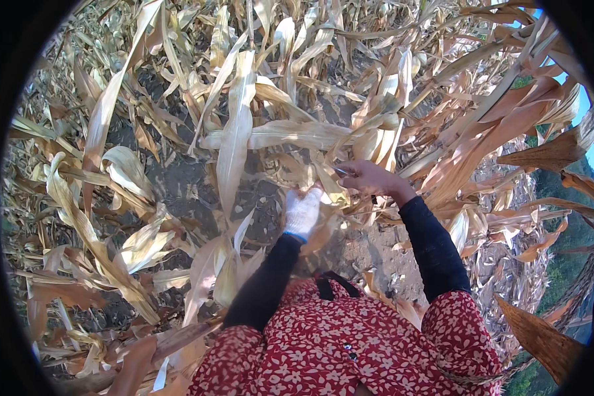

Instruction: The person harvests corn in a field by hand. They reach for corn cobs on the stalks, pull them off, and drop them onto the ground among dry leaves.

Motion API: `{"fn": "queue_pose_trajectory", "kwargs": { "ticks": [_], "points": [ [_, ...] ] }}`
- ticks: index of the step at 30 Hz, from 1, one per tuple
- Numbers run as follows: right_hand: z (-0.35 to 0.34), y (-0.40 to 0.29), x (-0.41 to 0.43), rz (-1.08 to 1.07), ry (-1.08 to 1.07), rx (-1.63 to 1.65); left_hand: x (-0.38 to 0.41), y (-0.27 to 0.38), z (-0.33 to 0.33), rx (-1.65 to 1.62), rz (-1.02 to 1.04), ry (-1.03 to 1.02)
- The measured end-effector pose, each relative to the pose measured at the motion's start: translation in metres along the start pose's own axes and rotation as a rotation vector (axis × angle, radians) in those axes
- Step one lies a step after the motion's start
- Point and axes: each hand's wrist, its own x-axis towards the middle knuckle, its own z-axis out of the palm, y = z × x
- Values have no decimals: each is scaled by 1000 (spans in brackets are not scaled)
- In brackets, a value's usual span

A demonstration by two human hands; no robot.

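My left hand (301, 210), in a white knitted glove with a blue cuff edge, reaches in among dry corn leaves below the middle of the view. Its fingers close around a dry corn husk (332, 184), blurred where they meet; whether an ear is inside cannot be told. My right hand (371, 179) is bare and sits just right of the husk. From its fingers sticks a thin, pale, pointed tool (341, 171), aimed left towards the husk. Most of that tool is hidden in the grip.
Dry corn leaves (235, 119) hang in front of both hands. Leaning corn stalks (495, 104) crowd the right side, and a thick stalk (178, 341) crosses low on the left. Bare soil (371, 252) with leaf litter shows below the hands. A dark strap (339, 284) lies at my waist.
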Motion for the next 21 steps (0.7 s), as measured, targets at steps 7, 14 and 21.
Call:
{"fn": "queue_pose_trajectory", "kwargs": {
  "ticks": [7,14,21],
  "points": [
    [-3,20,-2,22,2,135,-1,-9,11,95,206,42],
    [-5,12,0,-20,20,207,24,-1,14,524,495,75],
    [-5,13,-4,-28,333,52,39,-2,70,-140,48,47]
  ]
}}
